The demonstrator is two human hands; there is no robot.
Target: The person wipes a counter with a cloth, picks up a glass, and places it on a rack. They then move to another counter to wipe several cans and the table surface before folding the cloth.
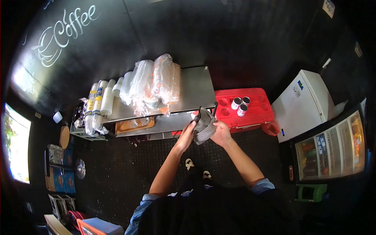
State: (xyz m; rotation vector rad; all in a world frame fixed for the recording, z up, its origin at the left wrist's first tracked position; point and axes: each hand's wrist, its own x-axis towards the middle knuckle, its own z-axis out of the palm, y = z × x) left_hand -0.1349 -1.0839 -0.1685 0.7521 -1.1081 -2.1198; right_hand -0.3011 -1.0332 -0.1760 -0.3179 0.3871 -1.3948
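A crumpled dark grey cloth (204,127) hangs between my two hands, in front of the metal shelf's right end. My left hand (187,136) grips its left edge, thumb on top. My right hand (221,133) pinches its right edge. Just beyond the cloth, a thin black rod with a rounded tip (215,107) sticks up; I cannot make out what it belongs to. A small red and white item (194,114) is partly hidden behind the cloth.
Plastic-wrapped stacks of cups (152,80) stand on the metal shelf (196,84); a brown tray (135,125) lies below. Three cans (242,106) sit on a red cooler (252,96). To the right are a white freezer (299,105) and a glass-door fridge (331,147).
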